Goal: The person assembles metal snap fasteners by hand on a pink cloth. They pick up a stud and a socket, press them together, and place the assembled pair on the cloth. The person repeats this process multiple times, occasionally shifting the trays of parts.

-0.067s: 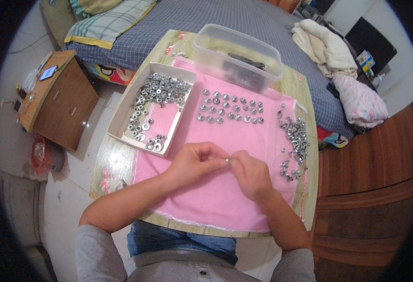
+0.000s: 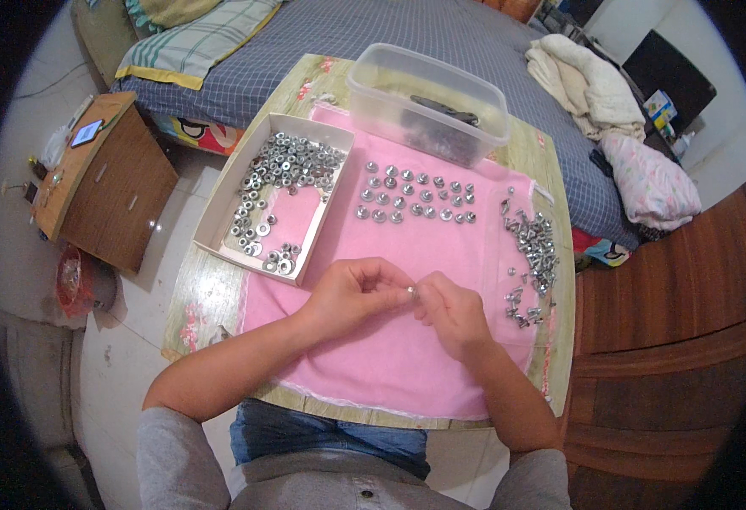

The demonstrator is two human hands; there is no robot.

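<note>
Over the pink cloth (image 2: 364, 336), my two hands meet with curled fingers. The thumb and forefinger of my left hand (image 2: 358, 293) pinch a small silver metal fastener (image 2: 410, 292); its exact kind is too small to tell. My right hand (image 2: 452, 313) is closed with its fingertips against the fastener's right side. Beyond my hands, several silver screws fitted with nuts or washers (image 2: 401, 202) stand upright in rows. A white cardboard box (image 2: 205, 228) left of them holds loose nuts and washers (image 2: 284, 166). Loose silver screws (image 2: 536, 255) lie heaped at the right.
A clear plastic tub (image 2: 373, 92) with dark items inside stands at the table's far edge. The cloth covers much of a pale wooden table (image 2: 188, 293). Behind it is a bed (image 2: 322, 38) with a checked cover. A brown cabinet (image 2: 118, 195) stands at the left.
My right fingers have shifted slightly around the fastener, and a little more of it shows. My left hand and the laid-out parts stay in place.
</note>
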